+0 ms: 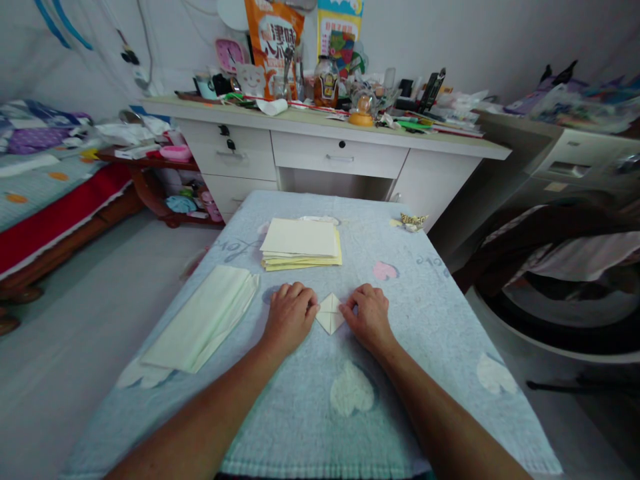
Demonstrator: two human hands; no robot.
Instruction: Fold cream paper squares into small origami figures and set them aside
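While the left hand (293, 311), fingers closed, is pinching the folded paper diamond (331, 316) at one corner, the right hand (371, 317) is likewise pinching the opposite corner.

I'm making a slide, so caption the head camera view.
Left hand and right hand at opposite corners of a folded paper diamond on a heart-patterned cloth.

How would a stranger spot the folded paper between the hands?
Find the blue tablecloth, then the left hand and right hand near its middle. Between them lies the folded paper, a small pale diamond with crossing creases. Its sharp corners and small size set it apart from the larger paper stack beyond and the long pale bundle at left.
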